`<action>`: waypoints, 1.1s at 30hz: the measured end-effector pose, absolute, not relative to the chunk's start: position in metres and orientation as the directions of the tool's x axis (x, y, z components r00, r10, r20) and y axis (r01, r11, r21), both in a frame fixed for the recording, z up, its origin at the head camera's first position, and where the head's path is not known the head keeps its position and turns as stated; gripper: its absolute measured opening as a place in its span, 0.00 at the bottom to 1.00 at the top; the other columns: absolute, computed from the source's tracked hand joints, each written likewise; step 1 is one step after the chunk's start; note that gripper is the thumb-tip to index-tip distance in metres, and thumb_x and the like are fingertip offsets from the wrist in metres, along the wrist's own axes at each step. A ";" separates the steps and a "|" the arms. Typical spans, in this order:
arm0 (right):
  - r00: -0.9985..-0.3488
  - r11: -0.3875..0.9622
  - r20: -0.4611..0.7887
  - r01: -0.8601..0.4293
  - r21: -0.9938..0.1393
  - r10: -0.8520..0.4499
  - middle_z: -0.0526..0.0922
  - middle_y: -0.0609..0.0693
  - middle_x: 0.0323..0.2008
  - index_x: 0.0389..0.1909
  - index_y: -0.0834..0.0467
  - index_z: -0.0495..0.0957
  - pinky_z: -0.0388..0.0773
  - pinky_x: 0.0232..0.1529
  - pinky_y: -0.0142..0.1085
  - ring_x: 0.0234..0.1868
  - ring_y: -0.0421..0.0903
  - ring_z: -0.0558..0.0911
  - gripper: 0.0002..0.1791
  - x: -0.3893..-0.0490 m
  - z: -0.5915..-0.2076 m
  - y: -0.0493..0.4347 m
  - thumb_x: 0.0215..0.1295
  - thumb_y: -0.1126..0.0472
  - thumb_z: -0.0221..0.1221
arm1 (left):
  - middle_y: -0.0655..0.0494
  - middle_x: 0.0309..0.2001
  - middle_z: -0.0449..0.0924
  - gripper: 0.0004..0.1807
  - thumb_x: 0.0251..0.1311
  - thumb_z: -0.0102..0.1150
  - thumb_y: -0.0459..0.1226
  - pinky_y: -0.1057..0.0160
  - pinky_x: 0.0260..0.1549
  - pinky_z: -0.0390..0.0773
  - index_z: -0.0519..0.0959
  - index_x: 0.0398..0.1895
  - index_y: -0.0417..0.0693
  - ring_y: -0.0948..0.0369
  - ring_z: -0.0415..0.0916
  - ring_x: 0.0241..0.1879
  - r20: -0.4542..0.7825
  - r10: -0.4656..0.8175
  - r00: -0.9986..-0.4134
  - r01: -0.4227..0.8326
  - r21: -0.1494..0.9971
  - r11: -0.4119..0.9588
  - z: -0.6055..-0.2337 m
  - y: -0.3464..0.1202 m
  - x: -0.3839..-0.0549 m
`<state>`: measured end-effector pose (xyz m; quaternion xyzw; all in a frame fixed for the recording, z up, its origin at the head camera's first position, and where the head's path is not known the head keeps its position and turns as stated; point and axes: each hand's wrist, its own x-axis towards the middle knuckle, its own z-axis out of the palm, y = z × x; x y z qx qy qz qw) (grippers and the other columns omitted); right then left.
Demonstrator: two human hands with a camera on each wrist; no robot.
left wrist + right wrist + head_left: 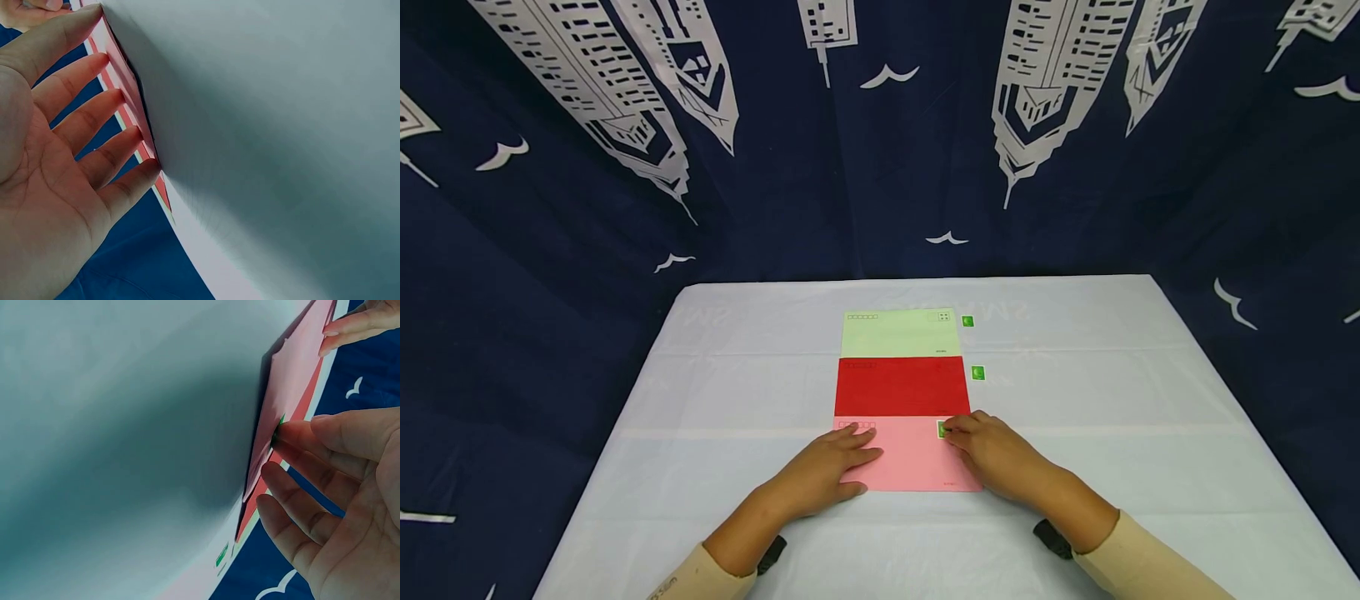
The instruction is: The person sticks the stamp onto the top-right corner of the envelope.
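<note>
My left hand [827,471] rests with spread fingers on the left part of a pink envelope [910,467], fingertips touching the paper. At the envelope's upper right corner, a small green stamp [941,429] lies partly under the fingertips of my right hand [1000,454]. In the right wrist view, the extended fingers of the right hand [331,481] press at the stamp, with the thumb lying near the index finger. Just beyond the pink envelope is a red envelope [898,387], and farther back a pale green envelope [895,335].
Two more green stamps lie right of the envelopes: one stamp [978,372] beside the red one, another stamp [967,321] beside the pale green one. A white cloth covers the table [700,433]. Behind hangs a navy curtain [790,192] with white building and bird prints.
</note>
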<state>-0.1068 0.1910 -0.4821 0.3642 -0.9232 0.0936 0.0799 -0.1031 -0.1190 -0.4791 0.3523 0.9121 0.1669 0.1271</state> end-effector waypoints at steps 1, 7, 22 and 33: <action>-0.727 0.720 0.210 -0.683 -0.121 -0.654 0.86 0.53 0.50 0.48 0.63 0.86 0.82 0.49 0.41 0.48 0.51 0.82 0.15 -0.107 -0.482 0.191 0.60 0.68 0.68 | 0.50 0.75 0.67 0.29 0.66 0.64 0.43 0.46 0.74 0.63 0.74 0.70 0.51 0.46 0.60 0.77 -0.114 0.686 -0.719 0.601 0.395 0.695 -0.479 -0.119 -0.103; -0.755 0.740 0.170 -0.655 -0.155 -0.633 0.87 0.52 0.49 0.47 0.62 0.86 0.82 0.52 0.42 0.50 0.51 0.83 0.13 -0.109 -0.476 0.188 0.61 0.67 0.67 | 0.50 0.75 0.67 0.29 0.66 0.64 0.43 0.46 0.74 0.63 0.74 0.70 0.52 0.46 0.60 0.77 -0.117 0.684 -0.720 0.598 0.393 0.698 -0.480 -0.119 -0.103; -0.742 0.732 0.170 -0.669 -0.129 -0.648 0.87 0.52 0.51 0.49 0.61 0.86 0.81 0.49 0.41 0.50 0.51 0.83 0.15 -0.107 -0.475 0.190 0.60 0.68 0.68 | 0.50 0.75 0.67 0.29 0.65 0.65 0.42 0.46 0.74 0.63 0.74 0.70 0.51 0.47 0.60 0.77 -0.108 0.687 -0.718 0.603 0.396 0.693 -0.480 -0.119 -0.103; -0.783 0.750 0.202 -0.622 -0.226 -0.589 0.83 0.50 0.37 0.37 0.60 0.88 0.83 0.43 0.36 0.39 0.47 0.79 0.07 -0.121 -0.477 0.185 0.56 0.69 0.70 | 0.48 0.74 0.68 0.29 0.65 0.66 0.41 0.45 0.74 0.64 0.75 0.69 0.50 0.45 0.61 0.76 -0.093 0.692 -0.716 0.615 0.387 0.688 -0.480 -0.118 -0.103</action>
